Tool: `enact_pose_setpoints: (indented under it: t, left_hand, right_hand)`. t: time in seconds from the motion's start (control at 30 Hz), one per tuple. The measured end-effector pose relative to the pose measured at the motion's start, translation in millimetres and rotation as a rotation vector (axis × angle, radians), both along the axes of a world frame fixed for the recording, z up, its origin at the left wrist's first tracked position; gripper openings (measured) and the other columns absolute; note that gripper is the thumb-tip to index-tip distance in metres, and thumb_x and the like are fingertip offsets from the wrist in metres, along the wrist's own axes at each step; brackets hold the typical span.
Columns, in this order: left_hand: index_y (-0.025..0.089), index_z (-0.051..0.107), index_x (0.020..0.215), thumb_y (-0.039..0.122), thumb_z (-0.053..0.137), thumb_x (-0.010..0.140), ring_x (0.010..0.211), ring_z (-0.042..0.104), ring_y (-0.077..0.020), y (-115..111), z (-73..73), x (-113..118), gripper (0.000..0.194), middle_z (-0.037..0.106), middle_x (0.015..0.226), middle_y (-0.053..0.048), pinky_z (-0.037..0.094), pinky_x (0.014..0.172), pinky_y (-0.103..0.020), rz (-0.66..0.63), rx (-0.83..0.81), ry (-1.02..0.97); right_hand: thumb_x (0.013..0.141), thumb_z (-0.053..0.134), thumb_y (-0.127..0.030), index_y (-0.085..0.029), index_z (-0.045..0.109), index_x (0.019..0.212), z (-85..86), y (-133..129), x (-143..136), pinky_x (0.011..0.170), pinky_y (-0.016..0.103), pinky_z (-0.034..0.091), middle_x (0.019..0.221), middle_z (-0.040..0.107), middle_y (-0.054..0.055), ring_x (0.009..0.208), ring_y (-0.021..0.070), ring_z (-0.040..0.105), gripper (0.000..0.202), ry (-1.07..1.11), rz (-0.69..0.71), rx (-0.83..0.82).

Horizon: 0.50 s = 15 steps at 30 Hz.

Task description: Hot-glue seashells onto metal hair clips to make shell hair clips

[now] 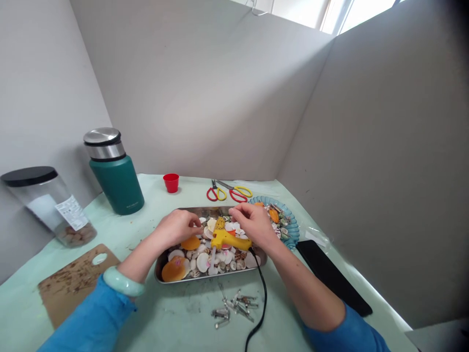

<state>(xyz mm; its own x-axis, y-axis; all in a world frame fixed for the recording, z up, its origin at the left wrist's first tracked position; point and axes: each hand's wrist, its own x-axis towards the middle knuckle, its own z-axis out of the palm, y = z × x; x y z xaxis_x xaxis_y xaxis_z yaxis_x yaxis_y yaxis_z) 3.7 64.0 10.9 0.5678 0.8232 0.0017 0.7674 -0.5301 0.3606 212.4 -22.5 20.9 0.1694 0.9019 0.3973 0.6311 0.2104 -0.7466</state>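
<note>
I'd call it early: left hand [178, 227] half-curled, right hand [254, 223] pinched, can't tell if either holds anything, glue gun [227, 240] below and between them atop loose shells [202, 262] in the tray [190, 280].

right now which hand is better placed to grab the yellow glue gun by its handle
Probably the right hand: the handle of the yellow glue gun points to that side, where the black cord leaves it. The left hand is nearer the gun's other end.
</note>
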Motion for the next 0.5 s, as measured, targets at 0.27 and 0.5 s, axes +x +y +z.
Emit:
enact_pose_setpoints:
  t: [0.27, 0.5]
  left_hand:
    - [0.028, 0.074, 0.078, 0.025, 0.057, 0.064, 0.069, 0.06, -0.0224, -0.7, 16.4, -13.0, 0.022, 0.07, 0.079, -0.005, 0.037, 0.057, -0.028, -0.074, -0.022, 0.209]
    - [0.024, 0.065, 0.107, 0.026, 0.063, 0.06, 0.092, 0.06, -0.0278, -13.1, 9.7, -2.6, 0.048, 0.062, 0.107, -0.01, 0.042, 0.071, -0.031, -0.235, -0.021, 0.308]
  right_hand:
    - [0.081, 0.052, -0.035, -0.018, 0.062, 0.065, -3.0, 3.6, 1.7, 0.051, 0.022, 0.036, 0.057, 0.06, -0.002, 0.05, 0.0107, 0.048, 0.026, 0.008, 0.027, -0.011]
    - [0.081, 0.051, -0.034, -0.018, 0.061, 0.064, -1.6, 3.1, 0.9, 0.051, 0.022, 0.035, 0.056, 0.059, -0.002, 0.05, 0.0104, 0.047, 0.026, -0.01, 0.023, -0.012]
